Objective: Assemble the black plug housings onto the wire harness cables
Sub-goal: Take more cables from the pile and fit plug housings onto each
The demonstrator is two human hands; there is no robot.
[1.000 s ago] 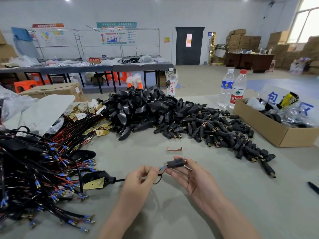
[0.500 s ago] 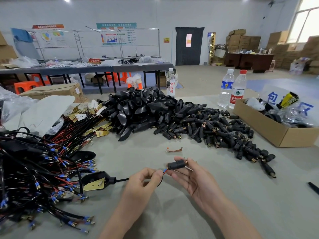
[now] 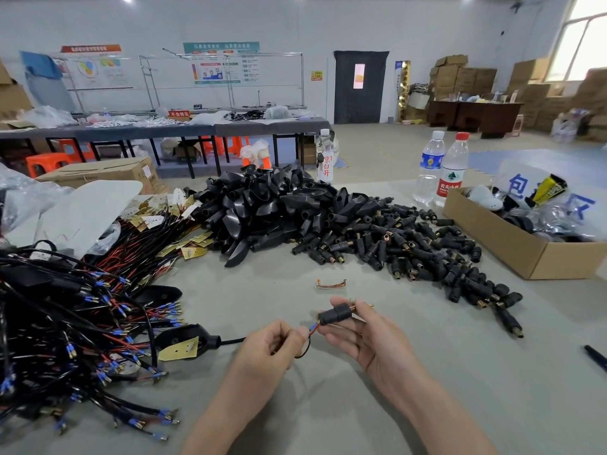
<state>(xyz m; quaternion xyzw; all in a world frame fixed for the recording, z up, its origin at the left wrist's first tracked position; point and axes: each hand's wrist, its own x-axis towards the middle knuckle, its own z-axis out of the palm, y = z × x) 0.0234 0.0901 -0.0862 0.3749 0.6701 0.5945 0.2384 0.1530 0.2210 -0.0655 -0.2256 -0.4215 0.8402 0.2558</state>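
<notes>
My right hand [image 3: 371, 339] pinches a small black plug housing [image 3: 333, 315] with a copper spring at its right end. My left hand [image 3: 272, 346] pinches the red and black wires of a harness cable [image 3: 230, 340]; their blue-sleeved tips meet the housing's left end. The cable runs left to a black shell with a brass plate [image 3: 182, 343]. A heap of loose plug housings [image 3: 410, 247] lies behind the hands, and beside it a pile of larger black shells [image 3: 262, 205]. A tangle of harness cables [image 3: 65, 330] covers the left of the table.
A cardboard box [image 3: 512, 244] of parts stands at the right, with two water bottles [image 3: 440, 169] behind it and a third bottle [image 3: 325, 159] at the back. A small copper clip [image 3: 330, 284] lies just beyond my hands. A black pen [image 3: 596, 356] sits at the right edge.
My left hand has brought the wire ends closer to the housing; the wire tips now sit at its left opening. My right hand has barely shifted.
</notes>
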